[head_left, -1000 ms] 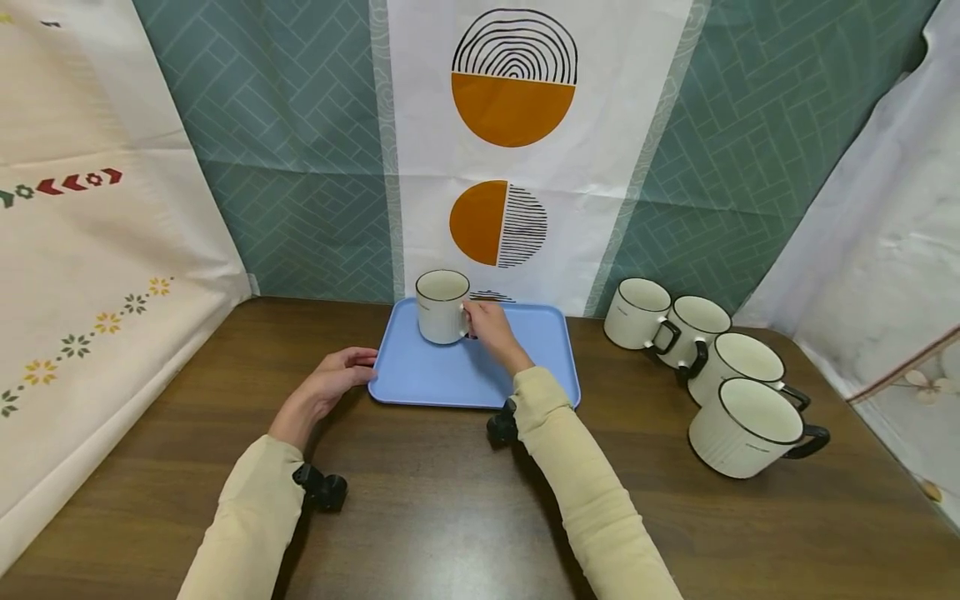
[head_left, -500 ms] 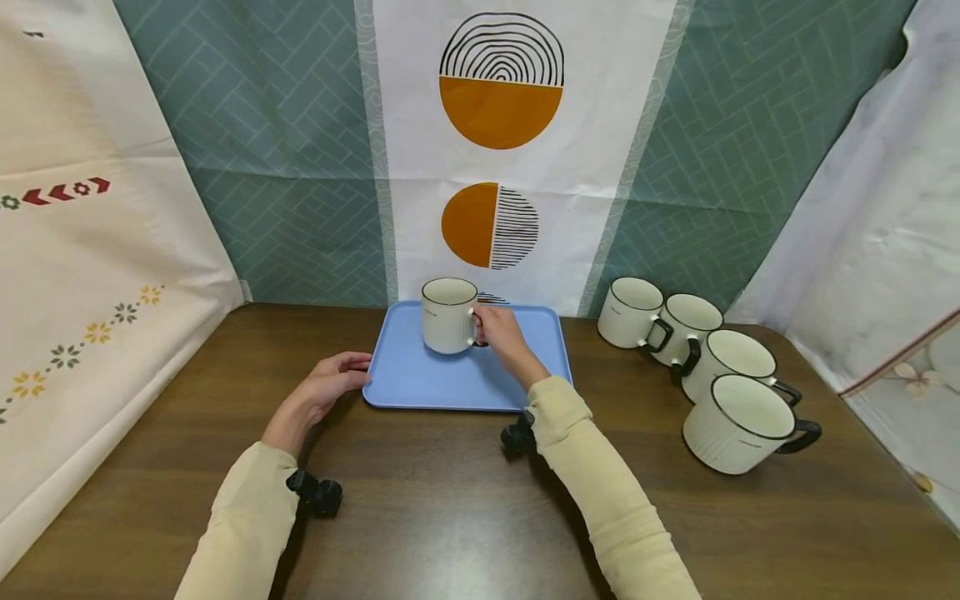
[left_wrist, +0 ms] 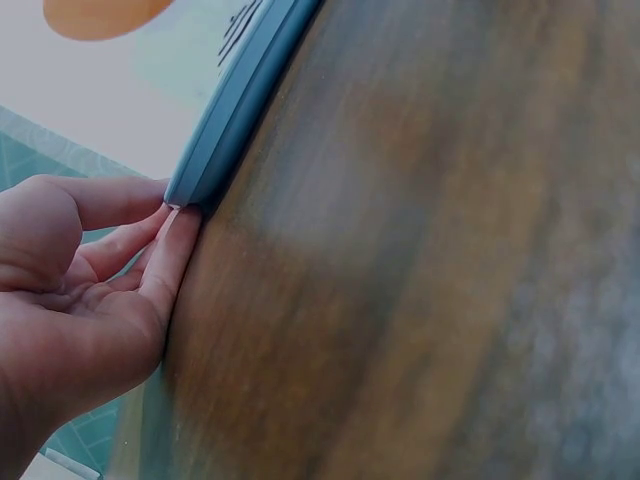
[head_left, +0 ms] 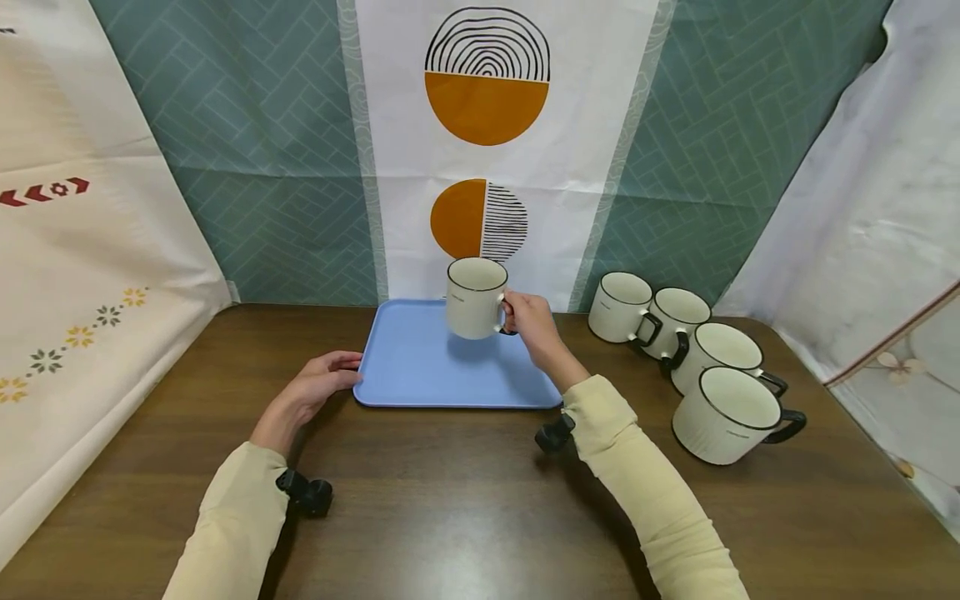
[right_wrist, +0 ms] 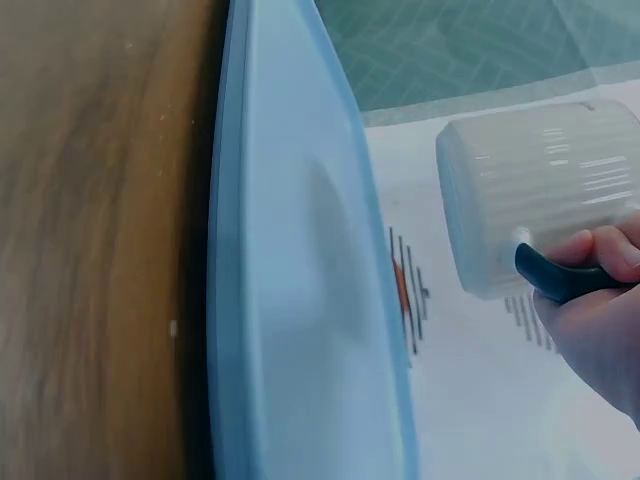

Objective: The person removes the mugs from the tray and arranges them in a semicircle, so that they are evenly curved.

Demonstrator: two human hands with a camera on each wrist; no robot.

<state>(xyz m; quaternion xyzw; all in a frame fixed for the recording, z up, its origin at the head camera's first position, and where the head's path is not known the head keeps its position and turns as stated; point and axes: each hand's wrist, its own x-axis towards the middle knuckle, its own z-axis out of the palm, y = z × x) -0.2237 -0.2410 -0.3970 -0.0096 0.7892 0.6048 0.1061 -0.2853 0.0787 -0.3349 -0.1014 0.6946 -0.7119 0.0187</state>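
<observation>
A white enamel-style mug (head_left: 474, 300) with a dark rim is raised above the light blue tray (head_left: 408, 375), apart from it, its shadow falling on the tray. My right hand (head_left: 534, 327) grips the mug by its dark handle (right_wrist: 560, 272), fingers curled round it. In the right wrist view the mug's ribbed side and base show, away from the tray surface. At the tray's left edge, my left hand (head_left: 318, 383) holds the rim near the front corner. The left wrist view has its thumb and fingers (left_wrist: 180, 240) meeting that corner from two sides.
On the right of the wooden table (head_left: 420, 500) several similar mugs (head_left: 727, 412) with dark handles stand close together in a slanting row. A patterned cloth (head_left: 285, 150) hangs right behind the tray. White cloth (head_left: 82, 275) borders the left side.
The mug, first low over the tray's left part, has moved right and then up off the tray in my right hand. My left hand stays at the tray's left edge. The head view has shifted slightly.
</observation>
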